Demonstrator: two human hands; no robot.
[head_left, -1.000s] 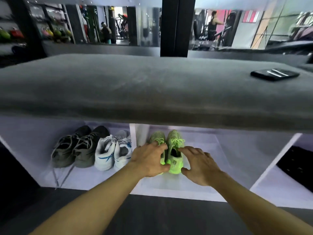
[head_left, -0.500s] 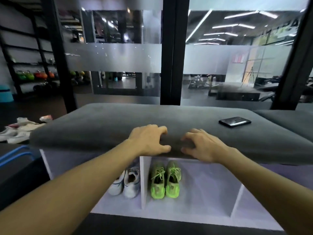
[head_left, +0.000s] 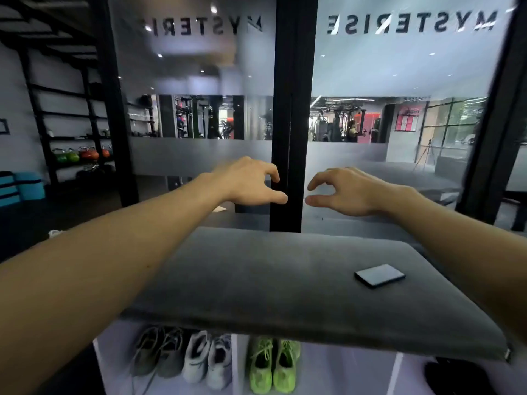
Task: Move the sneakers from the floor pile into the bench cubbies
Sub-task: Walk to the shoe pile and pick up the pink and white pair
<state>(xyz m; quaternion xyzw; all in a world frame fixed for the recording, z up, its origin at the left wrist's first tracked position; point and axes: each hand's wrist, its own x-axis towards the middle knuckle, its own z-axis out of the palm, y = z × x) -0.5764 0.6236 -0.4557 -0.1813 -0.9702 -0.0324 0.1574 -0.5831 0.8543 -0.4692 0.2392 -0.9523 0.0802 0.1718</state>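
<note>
A pair of neon green sneakers (head_left: 273,369) stands side by side in the middle cubby of the white bench (head_left: 233,363). The left cubby holds a grey pair (head_left: 159,356) and a white pair (head_left: 206,362). My left hand (head_left: 248,182) and my right hand (head_left: 342,192) hover in the air well above the grey bench cushion (head_left: 285,286), fingers loosely curled, holding nothing. A dark item (head_left: 453,377) lies in the right cubby; I cannot tell what it is.
A black phone (head_left: 379,275) lies on the right of the cushion. Behind the bench stands a glass wall with a black post (head_left: 291,115). A white shoe (head_left: 55,233) lies on the floor at far left, near shelves with kettlebells (head_left: 79,153).
Both hands let go of the green sneakers in the cubby and rose above the bench. The view lifted from the cubbies toward the glass wall.
</note>
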